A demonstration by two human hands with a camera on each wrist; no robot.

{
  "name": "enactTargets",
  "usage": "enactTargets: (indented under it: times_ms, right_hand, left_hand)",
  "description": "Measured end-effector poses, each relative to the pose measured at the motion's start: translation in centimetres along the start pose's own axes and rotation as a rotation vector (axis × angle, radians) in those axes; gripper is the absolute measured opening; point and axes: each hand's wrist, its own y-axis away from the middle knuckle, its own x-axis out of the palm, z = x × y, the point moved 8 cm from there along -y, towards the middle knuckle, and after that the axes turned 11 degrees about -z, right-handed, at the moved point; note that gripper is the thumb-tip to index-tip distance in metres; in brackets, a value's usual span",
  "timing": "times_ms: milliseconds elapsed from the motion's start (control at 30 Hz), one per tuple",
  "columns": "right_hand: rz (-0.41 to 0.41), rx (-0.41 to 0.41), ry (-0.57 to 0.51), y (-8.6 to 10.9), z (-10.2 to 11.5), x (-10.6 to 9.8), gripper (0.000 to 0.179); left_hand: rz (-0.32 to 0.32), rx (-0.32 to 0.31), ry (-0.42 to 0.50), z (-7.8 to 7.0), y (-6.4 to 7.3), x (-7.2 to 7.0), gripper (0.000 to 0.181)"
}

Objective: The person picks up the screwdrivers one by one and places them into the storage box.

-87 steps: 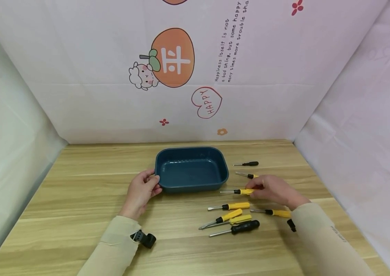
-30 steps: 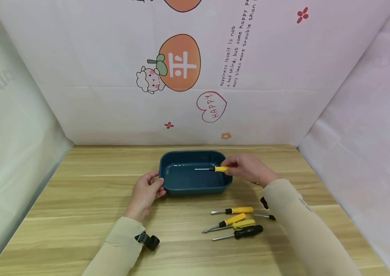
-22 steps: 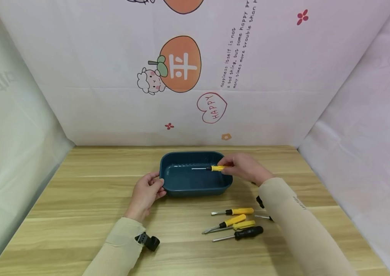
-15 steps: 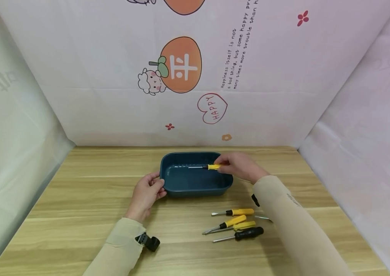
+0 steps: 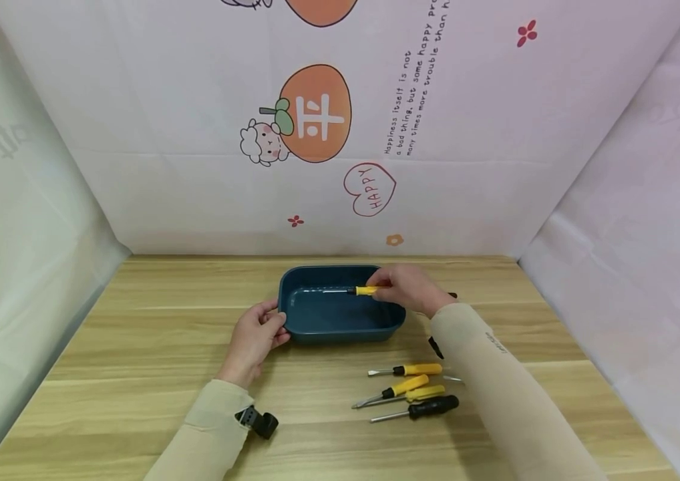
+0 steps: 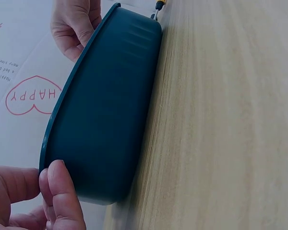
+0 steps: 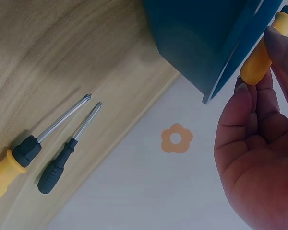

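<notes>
Head view, from 9 o'clock across to 3: the rim of a blue box point(image 5: 346, 336) is pinched by the left hand point(image 5: 256, 331) between 8 and 9 o'clock, apparently for steadiness. Over the box's interior a yellow-handled screwdriver point(image 5: 361, 291) is held, its shaft pointed to 9 o'clock and its long axis laid roughly from 9 to 3, along the box's length; whether the bottom is touched cannot be told. Its handle is clamped between thumb and fingers of the right hand point(image 5: 407, 288), at about 2 o'clock. On the table point(image 5: 135, 401), toward 5 o'clock, loose screwdrivers point(image 5: 421, 369) are seen. Placing the held tool in the box is judged the step in hand; next, a low, level release seems called for, with the handle brought inside the rim.
</notes>
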Motion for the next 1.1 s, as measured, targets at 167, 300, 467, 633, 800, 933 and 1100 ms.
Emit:
enactTargets:
  times_ms: [167, 300, 467, 633, 800, 933, 1100]
  right_hand:
    - [-0.002, -0.012, 0.038, -0.4, 0.5, 0.2, 0.020]
    - [0.000, -0.007, 0.038, -0.7, 0.7, 0.6, 0.020]
    - [0.007, 0.015, 0.022, -1.0, 0.7, 1.2, 0.020]
    - [0.003, 0.013, 0.035, -1.4, 0.6, 1.8, 0.020]
    - [0.003, -0.007, 0.055, -1.7, 0.9, 2.1, 0.021]
    - [0.011, -0.005, 0.062, -2.0, 1.0, 2.5, 0.021]
    - [0.018, -0.007, 0.068, -2.3, 1.0, 2.9, 0.022]
  left_hand:
    - [-0.001, 0.008, -0.006, -0.1, 0.0, -0.1, 0.045]
    - [0.001, 0.010, 0.000, -0.1, 0.0, -0.1, 0.045]
    - [-0.003, 0.002, 0.012, 0.1, 0.1, -0.1, 0.045]
    - [-0.010, 0.002, 0.018, 0.2, 0.2, -0.1, 0.044]
    - [-0.009, 0.002, 0.020, 0.2, 0.2, -0.1, 0.044]
    - [-0.005, 0.005, 0.023, 0.1, 0.3, -0.1, 0.044]
    - [-0.004, 0.007, 0.023, 0.1, 0.4, -0.1, 0.044]
